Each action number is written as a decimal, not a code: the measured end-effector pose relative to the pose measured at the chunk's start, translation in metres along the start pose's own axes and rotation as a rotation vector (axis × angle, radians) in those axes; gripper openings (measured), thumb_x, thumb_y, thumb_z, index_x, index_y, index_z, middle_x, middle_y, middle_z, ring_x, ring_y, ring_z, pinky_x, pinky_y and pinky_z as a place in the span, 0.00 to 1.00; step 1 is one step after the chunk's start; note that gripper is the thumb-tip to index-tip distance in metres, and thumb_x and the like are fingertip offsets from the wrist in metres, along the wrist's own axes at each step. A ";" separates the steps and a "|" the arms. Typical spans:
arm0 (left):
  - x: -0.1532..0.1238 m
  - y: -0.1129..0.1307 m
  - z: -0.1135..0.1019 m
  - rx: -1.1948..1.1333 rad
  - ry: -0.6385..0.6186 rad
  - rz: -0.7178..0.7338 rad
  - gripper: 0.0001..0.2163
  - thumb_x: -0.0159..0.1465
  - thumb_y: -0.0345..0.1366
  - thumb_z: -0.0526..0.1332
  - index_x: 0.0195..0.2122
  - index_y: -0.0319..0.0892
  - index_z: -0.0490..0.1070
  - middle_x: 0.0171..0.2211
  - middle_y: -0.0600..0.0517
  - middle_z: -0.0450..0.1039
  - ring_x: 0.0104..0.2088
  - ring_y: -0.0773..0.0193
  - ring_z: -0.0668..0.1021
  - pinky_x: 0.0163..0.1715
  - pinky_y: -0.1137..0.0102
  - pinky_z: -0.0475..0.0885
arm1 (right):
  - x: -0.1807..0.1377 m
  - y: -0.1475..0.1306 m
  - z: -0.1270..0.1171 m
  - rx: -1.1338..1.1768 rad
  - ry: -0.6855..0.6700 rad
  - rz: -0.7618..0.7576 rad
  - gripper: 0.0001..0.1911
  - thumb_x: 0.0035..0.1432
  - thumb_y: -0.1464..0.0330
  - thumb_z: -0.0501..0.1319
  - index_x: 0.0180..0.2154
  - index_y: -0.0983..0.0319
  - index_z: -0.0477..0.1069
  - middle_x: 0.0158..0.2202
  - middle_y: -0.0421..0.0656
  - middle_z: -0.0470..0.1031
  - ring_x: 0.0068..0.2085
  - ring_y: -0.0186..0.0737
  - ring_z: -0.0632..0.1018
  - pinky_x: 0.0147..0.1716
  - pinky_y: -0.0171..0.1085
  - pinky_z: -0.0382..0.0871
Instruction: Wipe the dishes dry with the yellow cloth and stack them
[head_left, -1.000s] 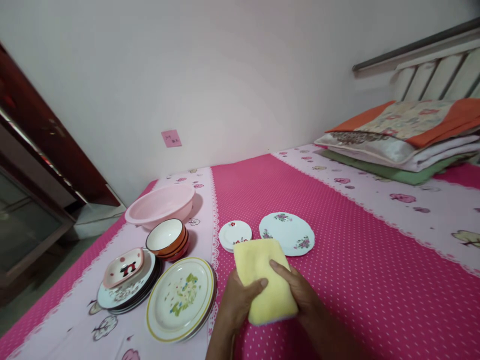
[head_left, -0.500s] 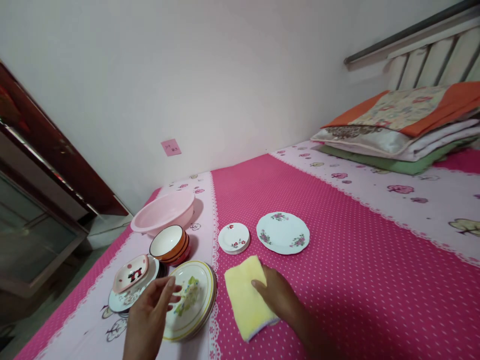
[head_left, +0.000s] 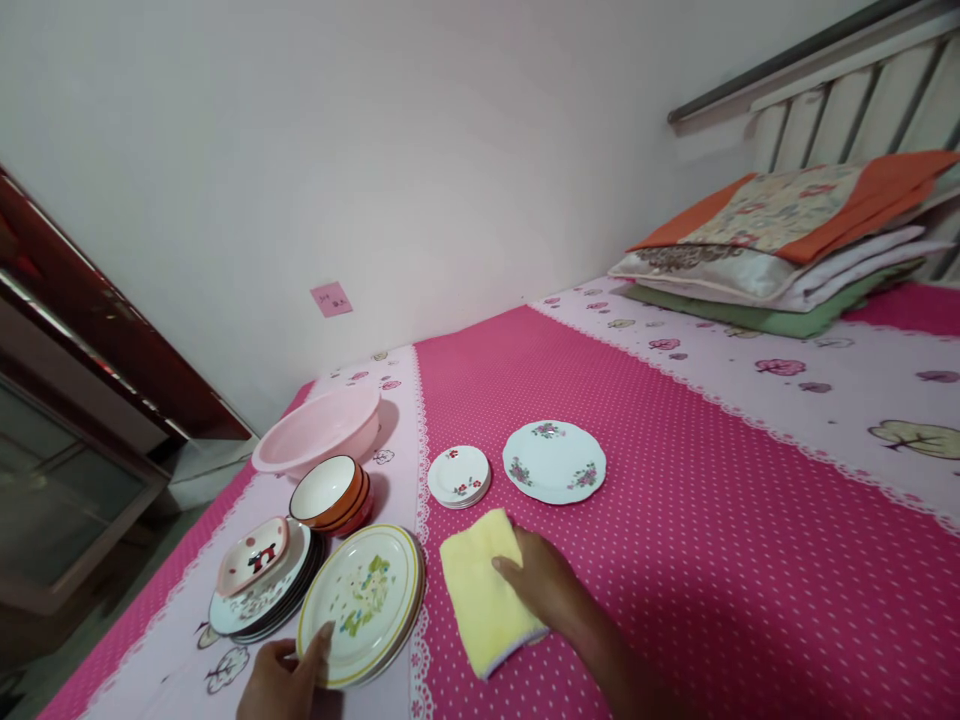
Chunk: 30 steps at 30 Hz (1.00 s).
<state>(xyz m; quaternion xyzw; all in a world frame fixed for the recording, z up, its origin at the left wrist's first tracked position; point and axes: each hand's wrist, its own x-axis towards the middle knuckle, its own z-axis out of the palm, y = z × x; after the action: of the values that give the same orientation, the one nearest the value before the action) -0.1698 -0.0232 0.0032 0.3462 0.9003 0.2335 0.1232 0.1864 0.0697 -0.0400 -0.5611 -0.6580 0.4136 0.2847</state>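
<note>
The pink-and-white bed meets a plain wall along its far edge. From my remote station I record the right hand with fingers closed on a folded yellow cloth — thumb uppermost, well in from the bed's left edge. Nearer that edge, the left hand has its thumb over the yellow-rimmed plate — fingers partly spread, grip undetermined.

left hand is being seen bare, right hand is being seen bare — forearm being shown uncovered
</note>
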 end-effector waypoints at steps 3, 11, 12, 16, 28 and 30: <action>0.002 0.000 0.003 0.013 0.008 -0.011 0.26 0.44 0.63 0.60 0.34 0.49 0.60 0.34 0.40 0.79 0.37 0.40 0.82 0.39 0.54 0.73 | 0.001 0.002 0.000 0.006 -0.004 0.004 0.23 0.61 0.63 0.61 0.56 0.61 0.74 0.53 0.52 0.81 0.49 0.50 0.81 0.45 0.39 0.70; 0.008 -0.007 0.006 0.038 0.000 -0.004 0.20 0.47 0.57 0.57 0.34 0.49 0.61 0.31 0.44 0.77 0.35 0.43 0.81 0.36 0.57 0.71 | 0.002 0.005 0.001 0.015 -0.019 0.005 0.20 0.62 0.62 0.61 0.55 0.60 0.74 0.52 0.51 0.81 0.48 0.49 0.82 0.45 0.39 0.69; 0.007 -0.005 0.005 0.042 -0.001 -0.009 0.20 0.47 0.57 0.57 0.34 0.49 0.60 0.30 0.44 0.77 0.35 0.43 0.80 0.36 0.57 0.71 | 0.002 0.005 0.001 0.016 -0.020 0.006 0.20 0.62 0.62 0.61 0.55 0.60 0.74 0.52 0.51 0.81 0.48 0.49 0.82 0.44 0.39 0.69; 0.004 -0.001 0.003 0.061 0.044 -0.032 0.19 0.46 0.56 0.58 0.32 0.51 0.60 0.26 0.46 0.75 0.34 0.43 0.79 0.35 0.57 0.70 | 0.003 0.005 0.001 0.020 -0.022 0.006 0.20 0.62 0.62 0.61 0.54 0.60 0.74 0.52 0.51 0.81 0.48 0.49 0.82 0.44 0.38 0.70; 0.003 -0.012 0.001 -0.146 0.150 -0.022 0.27 0.43 0.64 0.60 0.32 0.48 0.62 0.19 0.47 0.75 0.25 0.45 0.80 0.25 0.59 0.70 | 0.002 0.001 -0.001 0.012 -0.017 0.008 0.21 0.62 0.62 0.60 0.55 0.60 0.74 0.52 0.51 0.81 0.49 0.48 0.82 0.44 0.37 0.69; 0.000 -0.013 0.002 -0.255 0.141 -0.037 0.29 0.43 0.65 0.61 0.34 0.46 0.63 0.18 0.48 0.75 0.24 0.45 0.80 0.23 0.60 0.70 | 0.002 0.000 -0.002 0.009 -0.015 0.010 0.21 0.61 0.63 0.61 0.55 0.61 0.74 0.52 0.51 0.81 0.48 0.48 0.82 0.44 0.37 0.69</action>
<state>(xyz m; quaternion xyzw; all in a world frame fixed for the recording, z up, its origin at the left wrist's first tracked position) -0.1763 -0.0309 -0.0056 0.2939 0.8760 0.3673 0.1068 0.1873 0.0722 -0.0395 -0.5601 -0.6554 0.4222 0.2801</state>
